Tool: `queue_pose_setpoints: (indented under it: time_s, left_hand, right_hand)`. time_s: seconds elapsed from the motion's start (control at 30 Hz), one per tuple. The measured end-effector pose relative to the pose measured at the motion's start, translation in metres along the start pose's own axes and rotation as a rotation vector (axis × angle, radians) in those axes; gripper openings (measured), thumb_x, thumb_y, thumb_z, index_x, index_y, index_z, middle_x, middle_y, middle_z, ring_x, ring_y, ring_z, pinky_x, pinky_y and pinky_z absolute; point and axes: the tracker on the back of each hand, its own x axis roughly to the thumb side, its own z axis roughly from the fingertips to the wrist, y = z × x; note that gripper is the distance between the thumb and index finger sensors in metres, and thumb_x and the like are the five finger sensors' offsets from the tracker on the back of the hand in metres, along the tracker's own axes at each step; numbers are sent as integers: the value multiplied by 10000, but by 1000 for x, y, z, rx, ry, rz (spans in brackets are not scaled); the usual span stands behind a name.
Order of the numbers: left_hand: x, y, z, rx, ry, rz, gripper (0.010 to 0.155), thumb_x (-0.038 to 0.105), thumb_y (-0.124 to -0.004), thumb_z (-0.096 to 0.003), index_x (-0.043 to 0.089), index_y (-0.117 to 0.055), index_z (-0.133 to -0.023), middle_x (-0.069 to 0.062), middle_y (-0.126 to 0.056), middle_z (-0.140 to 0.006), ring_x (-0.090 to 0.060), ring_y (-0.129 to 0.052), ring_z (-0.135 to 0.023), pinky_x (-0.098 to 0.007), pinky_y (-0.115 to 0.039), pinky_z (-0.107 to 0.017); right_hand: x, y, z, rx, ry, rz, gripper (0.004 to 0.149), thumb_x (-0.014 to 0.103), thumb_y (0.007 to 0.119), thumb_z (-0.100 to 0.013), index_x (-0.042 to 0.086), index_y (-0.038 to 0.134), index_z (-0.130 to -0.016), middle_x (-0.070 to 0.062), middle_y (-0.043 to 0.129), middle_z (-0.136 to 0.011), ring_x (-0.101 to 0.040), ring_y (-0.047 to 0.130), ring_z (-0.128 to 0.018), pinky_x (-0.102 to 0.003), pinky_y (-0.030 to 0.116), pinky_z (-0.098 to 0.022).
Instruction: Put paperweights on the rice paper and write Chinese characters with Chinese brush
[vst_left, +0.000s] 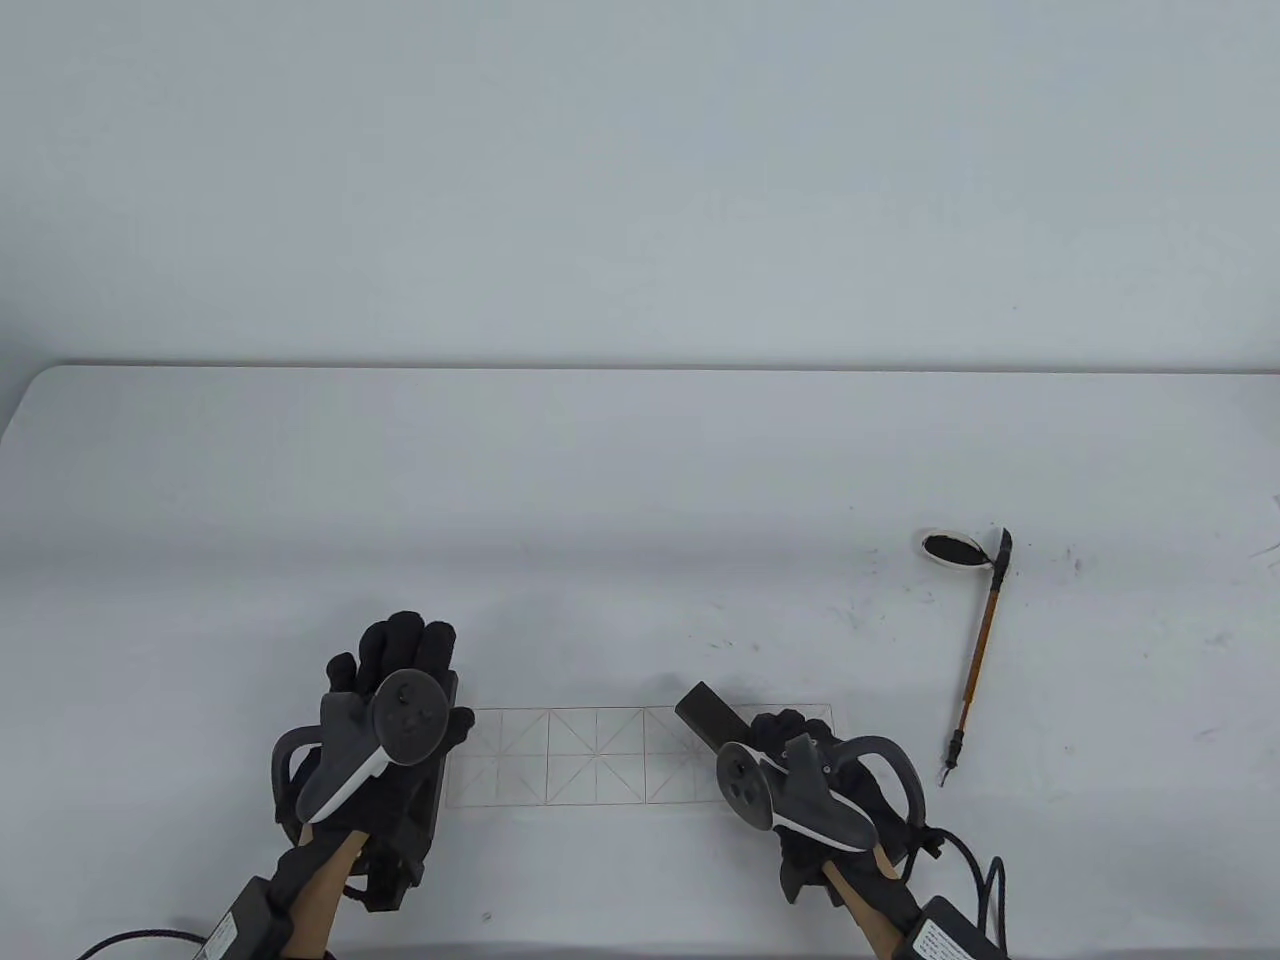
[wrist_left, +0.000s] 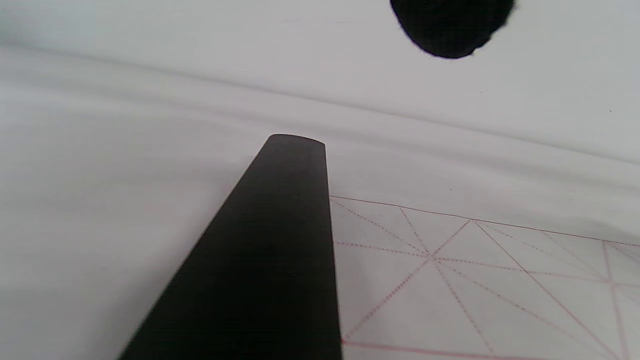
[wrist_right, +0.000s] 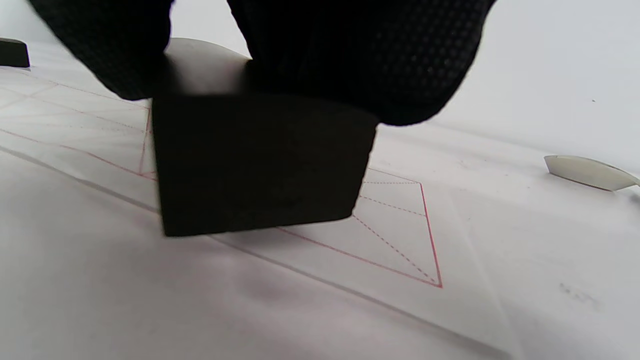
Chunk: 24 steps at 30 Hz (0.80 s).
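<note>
A strip of rice paper (vst_left: 600, 755) with a red grid lies near the table's front edge. One dark paperweight bar (vst_left: 428, 810) lies along its left end, also seen in the left wrist view (wrist_left: 270, 260). My left hand (vst_left: 405, 645) is above this bar with its fingers extended; a fingertip (wrist_left: 450, 25) stays clear of it. My right hand (vst_left: 780, 730) grips a second dark paperweight (vst_left: 705, 715) at the paper's right end. The fingers (wrist_right: 350, 50) curl over that bar (wrist_right: 255, 165), which is tilted above the paper (wrist_right: 400, 225). A brush (vst_left: 978, 655) lies at the right.
A small white dish of black ink (vst_left: 950, 550) stands at the brush's tip, also seen in the right wrist view (wrist_right: 585, 172). Faint ink smudges mark the table around it. Cables trail from both wrists at the front edge.
</note>
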Motion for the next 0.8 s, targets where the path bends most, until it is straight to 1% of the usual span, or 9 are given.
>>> queue_pose_setpoints:
  time_s: [0.13,0.33,0.53,0.7,0.8]
  left_hand:
    - [0,0,0,-8,0,-2,850,540,-607,-518,394,-96,-1181,13,-55,-1282,-303,-120,-1232,-517,-114,-871]
    - [1,-1,0,-14,-12,-6,850,539,-607,-518,390,-96,-1181,5,-58,-1281,-308,-123,-1230,-518,-120,-869]
    - [0,-2,0,-18,-12,-4,849,538,-606,-519,388,-98,-1182,0,-58,-1279,-313,-122,-1227,-519,-123,-868]
    - [-1,-1,1,-18,-9,-1,848,536,-606,-519,383,-100,-1183,-3,-60,-1278,-317,-124,-1225,-519,-126,-868]
    - [-1,-2,1,-20,-7,2,849,535,-606,-521,379,-99,-1184,-6,-57,-1278,-319,-124,-1223,-521,-126,-867]
  right_hand:
    - [2,6,-2,44,8,10,689,527,764,-464,20,741,-930,-199,867,-781,-269,917,-569,-346,848,-389]
    - [2,10,-2,73,13,21,687,522,763,-466,20,736,-935,-200,861,-791,-273,913,-578,-351,845,-395]
    - [0,11,-3,118,32,-19,689,513,753,-476,17,711,-953,-206,838,-816,-285,897,-607,-364,836,-415]
    - [-9,12,-3,183,91,-56,691,505,747,-486,14,680,-967,-214,812,-834,-296,884,-625,-378,827,-432]
    - [-18,14,-2,229,161,-96,694,500,742,-492,0,665,-967,-225,800,-829,-306,879,-620,-386,823,-429]
